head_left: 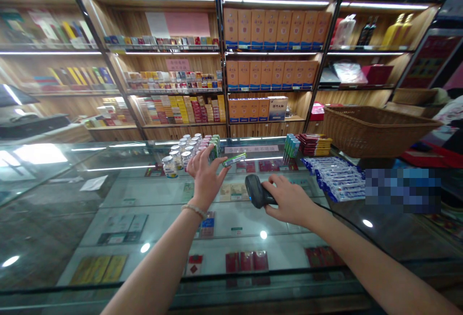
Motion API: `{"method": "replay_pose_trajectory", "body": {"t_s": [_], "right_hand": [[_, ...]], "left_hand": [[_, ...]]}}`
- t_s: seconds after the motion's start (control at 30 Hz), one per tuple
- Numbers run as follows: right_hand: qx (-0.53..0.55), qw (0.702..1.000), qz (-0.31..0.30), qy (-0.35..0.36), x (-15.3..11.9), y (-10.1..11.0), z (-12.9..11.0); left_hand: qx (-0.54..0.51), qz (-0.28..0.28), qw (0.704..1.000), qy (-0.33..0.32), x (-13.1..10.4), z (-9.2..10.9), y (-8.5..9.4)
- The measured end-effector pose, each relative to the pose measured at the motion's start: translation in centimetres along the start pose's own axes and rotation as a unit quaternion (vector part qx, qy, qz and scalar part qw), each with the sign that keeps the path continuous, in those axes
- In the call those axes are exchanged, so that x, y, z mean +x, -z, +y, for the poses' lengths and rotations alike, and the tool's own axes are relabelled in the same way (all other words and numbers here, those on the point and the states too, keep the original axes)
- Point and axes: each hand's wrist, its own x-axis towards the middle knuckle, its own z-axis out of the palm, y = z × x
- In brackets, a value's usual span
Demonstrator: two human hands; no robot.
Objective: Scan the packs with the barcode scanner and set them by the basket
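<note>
My left hand [204, 172], wearing a beaded bracelet, hovers over the glass counter [166, 228] with fingers apart. Right at its fingertips is a slim green-and-white pack [234, 159], tilted slightly. I cannot tell whether the fingertips touch it. My right hand [289, 199] is wrapped round the handle of a black barcode scanner [254, 191], its head pointing left and a small blue light showing. Its cable [347, 221] trails off under my right forearm. Just beyond my left hand stand rows of small white-lidded jars [170, 166] and green rolls [215, 143].
Blue-and-white packets [336, 177] are spread at the right, near stacked red-and-yellow packs [315, 144] and blue-green tubes [291, 145]. A wicker basket [376, 129] stands behind them. Cigarette packs [247, 262] lie beneath the glass. Stocked shelves [173, 124] line the back wall.
</note>
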Motion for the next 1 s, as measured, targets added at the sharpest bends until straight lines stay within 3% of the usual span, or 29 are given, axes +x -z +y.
{"method": "replay_pose_trajectory", "body": {"t_s": [0.27,0.43,0.57,0.63,0.77,1.0], "right_hand": [[0.022,0.999,0.024,0.014,0.0,-0.7,0.0],[0.044,0.999,-0.010,0.017,-0.2,-0.6,0.3],[0.089,0.995,-0.047,0.028,0.2,0.3,1.8],[0.123,0.992,-0.018,0.008,1.1,1.0,2.9],[0.174,0.976,0.118,-0.060,4.5,2.2,4.4],[0.309,0.938,0.115,-0.103,8.7,1.4,3.7]], "left_hand": [[0.006,0.002,1.000,0.001,-0.1,-0.1,-0.1],[-0.002,0.000,1.000,0.009,-0.1,0.1,0.0],[-0.002,0.008,1.000,0.012,-0.1,0.5,0.0],[0.002,0.019,1.000,0.009,0.0,0.7,-0.1],[-0.007,0.035,0.999,-0.002,0.1,1.1,0.0],[-0.015,0.038,0.999,-0.020,0.3,2.1,0.7]]}}
